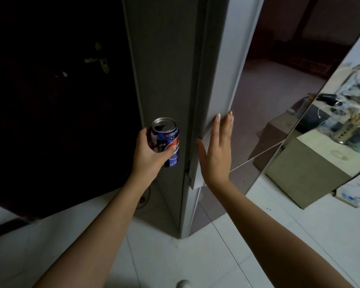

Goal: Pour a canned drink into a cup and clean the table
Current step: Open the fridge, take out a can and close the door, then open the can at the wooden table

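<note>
2 bare forearms [104,231], no sleeves in view, long nails, and a white shoe tip [183,284].

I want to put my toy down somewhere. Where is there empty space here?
Bare white floor tiles lie between the grey door and the beige box. The mirrored shelf is crowded. The left hand holds the can; the right hand presses the door.

One opened blue drink can [167,142] sits inside the curled fingers of one left hand [149,153]. One right hand [215,151] lays straight fingers on one grey door edge [212,90]. One dark door [50,100] carries one handle [98,58], left of those fingers. One shoe tip [183,284] shows below.
</note>
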The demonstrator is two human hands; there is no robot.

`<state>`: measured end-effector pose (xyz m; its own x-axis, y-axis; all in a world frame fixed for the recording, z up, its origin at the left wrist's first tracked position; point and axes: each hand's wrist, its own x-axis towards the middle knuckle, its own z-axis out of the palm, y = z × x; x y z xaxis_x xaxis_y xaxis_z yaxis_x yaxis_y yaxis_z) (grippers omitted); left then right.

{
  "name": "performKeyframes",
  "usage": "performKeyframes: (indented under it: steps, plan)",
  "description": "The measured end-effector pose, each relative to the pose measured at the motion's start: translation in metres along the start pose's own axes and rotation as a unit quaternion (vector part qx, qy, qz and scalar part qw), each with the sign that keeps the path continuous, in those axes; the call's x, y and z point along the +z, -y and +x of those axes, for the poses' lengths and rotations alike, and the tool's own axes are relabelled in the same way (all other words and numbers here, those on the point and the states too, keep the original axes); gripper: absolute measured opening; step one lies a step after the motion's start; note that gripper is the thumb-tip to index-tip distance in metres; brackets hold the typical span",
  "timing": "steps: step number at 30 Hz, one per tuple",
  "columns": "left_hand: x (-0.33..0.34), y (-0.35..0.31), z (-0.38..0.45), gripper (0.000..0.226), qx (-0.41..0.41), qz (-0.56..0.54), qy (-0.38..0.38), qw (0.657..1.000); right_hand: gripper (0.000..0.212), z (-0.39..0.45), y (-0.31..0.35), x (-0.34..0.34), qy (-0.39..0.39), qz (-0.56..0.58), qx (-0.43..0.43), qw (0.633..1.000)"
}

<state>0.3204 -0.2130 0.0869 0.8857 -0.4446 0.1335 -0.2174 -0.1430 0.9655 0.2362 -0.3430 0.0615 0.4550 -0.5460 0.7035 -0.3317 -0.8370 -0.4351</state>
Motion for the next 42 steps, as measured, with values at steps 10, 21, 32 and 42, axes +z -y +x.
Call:
performKeyframes:
  steps: [10, 21, 32, 42]
  plan:
    - [-0.003, 0.005, 0.007, 0.074, -0.004, -0.007, 0.006, 1.0, 0.07, 0.012, -0.001, 0.02, -0.007, 0.047, -0.003, 0.999]
    - [0.005, 0.0, -0.017, 0.072, 0.01, -0.017, 0.055, 0.998, 0.053, -0.008, -0.012, -0.027, 0.077, 0.092, -0.007, 0.993]
    - [0.04, 0.004, -0.076, 0.074, 0.011, -0.028, 0.188, 0.982, 0.037, -0.096, -0.017, -0.091, 0.295, 0.284, 0.364, 0.837]
    - [0.103, -0.007, -0.146, 0.069, 0.035, -0.018, 0.334, 0.942, 0.033, -0.153, -0.053, -0.184, 0.186, 0.406, 0.548, 0.707]
